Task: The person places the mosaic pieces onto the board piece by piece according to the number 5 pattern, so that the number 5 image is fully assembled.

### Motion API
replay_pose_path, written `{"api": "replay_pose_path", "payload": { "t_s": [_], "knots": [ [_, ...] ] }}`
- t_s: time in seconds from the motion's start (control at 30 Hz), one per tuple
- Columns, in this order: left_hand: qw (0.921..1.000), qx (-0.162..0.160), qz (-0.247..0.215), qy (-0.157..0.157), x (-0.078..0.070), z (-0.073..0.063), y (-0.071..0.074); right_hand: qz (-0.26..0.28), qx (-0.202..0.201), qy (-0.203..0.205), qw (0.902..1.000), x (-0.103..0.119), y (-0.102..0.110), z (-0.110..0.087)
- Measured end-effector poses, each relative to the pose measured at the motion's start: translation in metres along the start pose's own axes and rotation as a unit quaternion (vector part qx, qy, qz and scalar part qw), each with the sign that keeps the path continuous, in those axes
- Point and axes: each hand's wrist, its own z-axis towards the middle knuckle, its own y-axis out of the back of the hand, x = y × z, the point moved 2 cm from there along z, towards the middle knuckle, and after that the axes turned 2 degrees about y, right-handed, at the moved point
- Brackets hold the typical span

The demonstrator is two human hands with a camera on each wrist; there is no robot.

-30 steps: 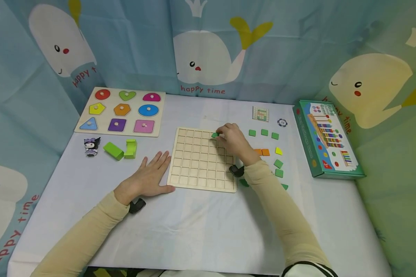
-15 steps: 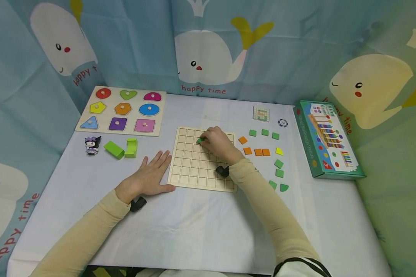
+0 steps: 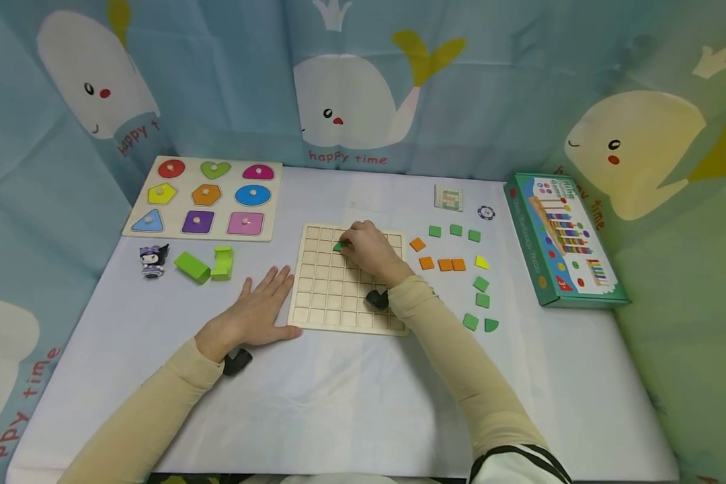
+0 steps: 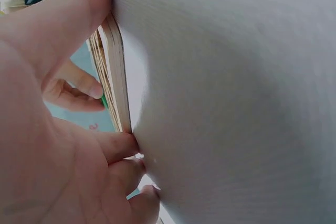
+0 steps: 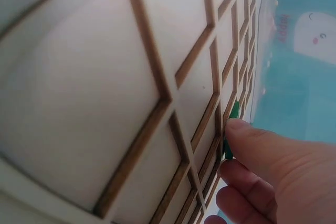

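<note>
A square wooden grid board (image 3: 322, 299) lies in the middle of the white table. My right hand (image 3: 372, 249) pinches a small green tile (image 3: 338, 247) between thumb and fingers, over the upper part of the board. In the right wrist view the same green tile (image 5: 234, 109) stands on edge right at the grid lines, partly hidden by the thumb. My left hand (image 3: 255, 313) rests palm down on the table with fingers spread, its fingertips and thumb at the board's left edge (image 4: 123, 82).
Several green tiles (image 3: 482, 300), orange tiles (image 3: 444, 265) and a yellow tile (image 3: 481, 262) lie right of the board. Behind them are a small patterned card (image 3: 449, 198), a chip (image 3: 487, 213) and a green box (image 3: 526, 249). A shape puzzle (image 3: 224, 232), figurine (image 3: 153, 262) and lime blocks (image 3: 191, 267) stand left.
My right hand has moved left across the board's upper rows with the green tile, uncovering orange and green tiles on the right. The left hand has stayed in place.
</note>
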Motion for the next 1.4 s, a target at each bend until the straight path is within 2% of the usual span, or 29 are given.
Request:
{"api": "replay_pose_path", "payload": {
  "t_s": [0.43, 0.63, 0.77, 0.9, 1.0, 1.17, 1.4],
  "knots": [
    [1.0, -0.005, 0.0, -0.005, 0.0, -0.001, -0.002, -0.006, -0.005, 0.004, 1.0, 0.001, -0.001, 0.0],
    [1.0, -0.006, 0.004, -0.002, 0.0, 0.001, -0.002, 0.004, -0.003, -0.001, 1.0, -0.001, -0.002, -0.001],
    [1.0, -0.005, 0.002, -0.001, 0.0, 0.002, -0.003, 0.015, -0.016, 0.012, 0.9997, -0.003, 0.0, -0.006],
    [1.0, -0.003, -0.005, 0.0, 0.0, 0.0, -0.004, 0.03, -0.04, 0.032, 0.9982, -0.01, 0.005, -0.017],
    [0.9999, -0.005, -0.01, -0.003, -0.002, -0.001, -0.004, 0.043, -0.057, 0.029, 0.9971, -0.02, 0.013, -0.03],
    [0.9999, -0.009, -0.01, -0.001, -0.001, -0.003, -0.007, 0.07, -0.071, -0.008, 0.995, -0.043, 0.024, -0.053],
    [0.9997, -0.023, -0.01, -0.008, -0.002, -0.005, -0.009, 0.079, -0.12, -0.061, 0.9878, -0.083, 0.037, -0.084]
  ]
}}
